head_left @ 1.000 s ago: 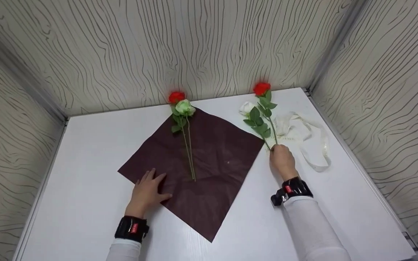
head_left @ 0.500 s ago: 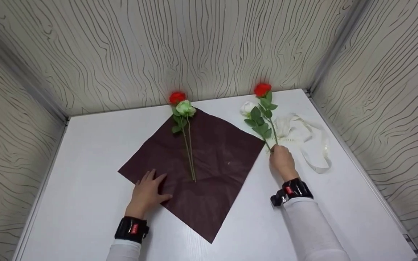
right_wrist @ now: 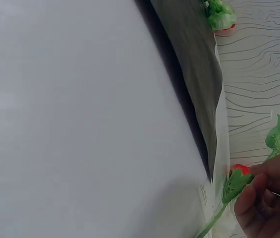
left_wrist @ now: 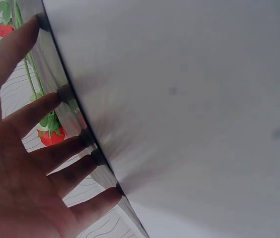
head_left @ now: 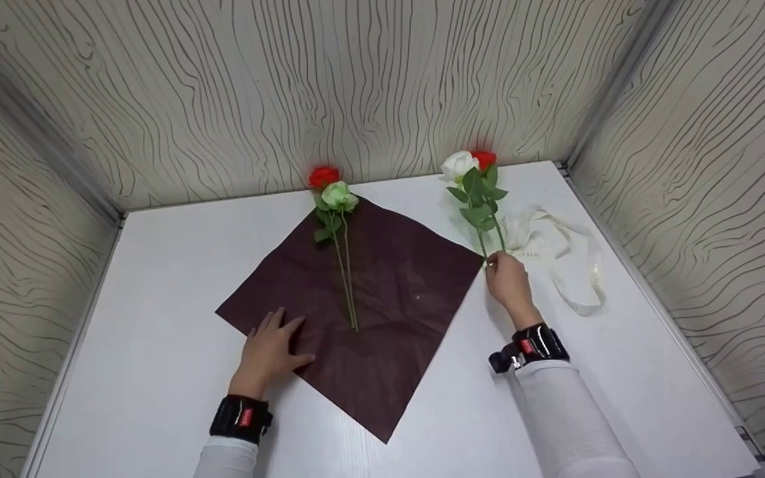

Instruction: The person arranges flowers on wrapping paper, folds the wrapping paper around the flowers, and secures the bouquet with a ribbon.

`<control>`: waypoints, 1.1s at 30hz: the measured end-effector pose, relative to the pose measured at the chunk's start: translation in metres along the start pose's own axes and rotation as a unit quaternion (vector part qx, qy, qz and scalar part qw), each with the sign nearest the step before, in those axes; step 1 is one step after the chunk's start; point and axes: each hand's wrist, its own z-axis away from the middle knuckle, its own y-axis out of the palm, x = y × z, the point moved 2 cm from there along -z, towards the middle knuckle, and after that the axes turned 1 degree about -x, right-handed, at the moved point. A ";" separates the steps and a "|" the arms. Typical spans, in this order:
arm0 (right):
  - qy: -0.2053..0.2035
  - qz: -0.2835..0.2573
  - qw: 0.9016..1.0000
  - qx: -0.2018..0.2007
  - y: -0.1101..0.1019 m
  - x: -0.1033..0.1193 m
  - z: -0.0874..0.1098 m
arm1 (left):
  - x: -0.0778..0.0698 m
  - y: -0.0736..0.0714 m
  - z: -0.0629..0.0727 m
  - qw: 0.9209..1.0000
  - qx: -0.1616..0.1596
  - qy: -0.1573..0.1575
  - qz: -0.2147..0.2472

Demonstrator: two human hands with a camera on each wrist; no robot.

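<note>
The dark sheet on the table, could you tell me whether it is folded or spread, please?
Spread: the dark sheet lies opened out, a broad diamond beneath two stems.

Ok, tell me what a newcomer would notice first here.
Likely the maroon sheet spread on the white table, a red rose and a pale green rose lying partly across it. Then the white rose in the right hand, partly hiding another red rose at back right.

In the head view, faint glare lit the table (head_left: pixel 329 455) at six o'clock; both wrist views were dimmer, perhaps soft.
</note>
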 end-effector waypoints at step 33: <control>-0.028 -0.159 0.976 0.149 0.110 0.132 0.038 | -0.001 0.000 0.000 1.000 0.007 -0.007 0.008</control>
